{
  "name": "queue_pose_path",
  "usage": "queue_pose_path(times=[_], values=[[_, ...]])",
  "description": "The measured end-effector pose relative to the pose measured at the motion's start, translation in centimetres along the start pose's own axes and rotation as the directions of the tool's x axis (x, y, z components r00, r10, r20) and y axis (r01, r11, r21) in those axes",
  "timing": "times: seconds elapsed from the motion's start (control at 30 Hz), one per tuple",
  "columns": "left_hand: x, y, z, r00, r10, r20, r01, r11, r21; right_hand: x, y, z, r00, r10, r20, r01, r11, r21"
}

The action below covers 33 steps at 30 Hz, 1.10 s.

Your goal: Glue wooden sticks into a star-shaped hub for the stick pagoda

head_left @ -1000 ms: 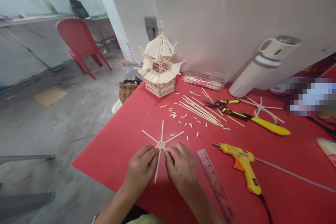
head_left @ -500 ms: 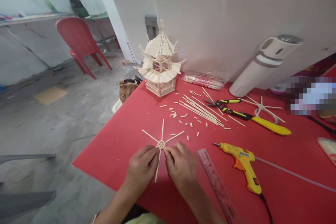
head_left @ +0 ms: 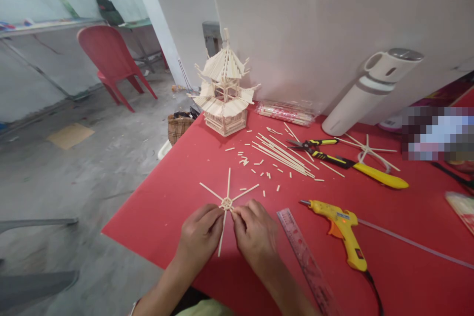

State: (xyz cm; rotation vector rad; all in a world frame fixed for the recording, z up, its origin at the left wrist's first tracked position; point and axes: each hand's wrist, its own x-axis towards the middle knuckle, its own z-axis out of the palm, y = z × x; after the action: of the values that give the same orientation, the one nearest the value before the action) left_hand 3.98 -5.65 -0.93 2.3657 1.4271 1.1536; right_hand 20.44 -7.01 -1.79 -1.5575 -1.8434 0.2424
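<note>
A spoked frame of thin wooden sticks [head_left: 227, 203], with a small ring at its hub, lies low over the red table between my hands. My left hand [head_left: 202, 232] pinches it just left of the hub, its fingers closed. On the other side my right hand [head_left: 255, 229] is closed on it too, thumb and forefinger close to the hub. The two lower side spokes are hidden by my fingers. One spoke points toward me between the hands, and the others spread away from me.
Right of my hands lie a clear ruler [head_left: 305, 259] and a yellow glue gun [head_left: 342, 229]. Farther back are loose sticks [head_left: 283, 155], cutting pliers [head_left: 346, 160], a stick pagoda [head_left: 225, 94], packaged sticks [head_left: 287, 112] and a leaning white flask [head_left: 365, 96]. Another spoked frame [head_left: 366, 149] sits near the flask.
Both hands keep the same grip on the stick frame. The whole view has shifted very slightly; nothing on the table has visibly moved.
</note>
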Motion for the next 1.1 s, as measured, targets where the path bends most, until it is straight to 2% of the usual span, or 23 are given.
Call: queue_pose_path(times=[1.1], values=[[0.18, 0.10, -0.05, 1.000, 0.006, -0.007, -0.006, 1.000, 0.017, -0.15, -0.16, 0.06, 0.998, 0.056, 0.029, -0.057, 0.998, 0.022]])
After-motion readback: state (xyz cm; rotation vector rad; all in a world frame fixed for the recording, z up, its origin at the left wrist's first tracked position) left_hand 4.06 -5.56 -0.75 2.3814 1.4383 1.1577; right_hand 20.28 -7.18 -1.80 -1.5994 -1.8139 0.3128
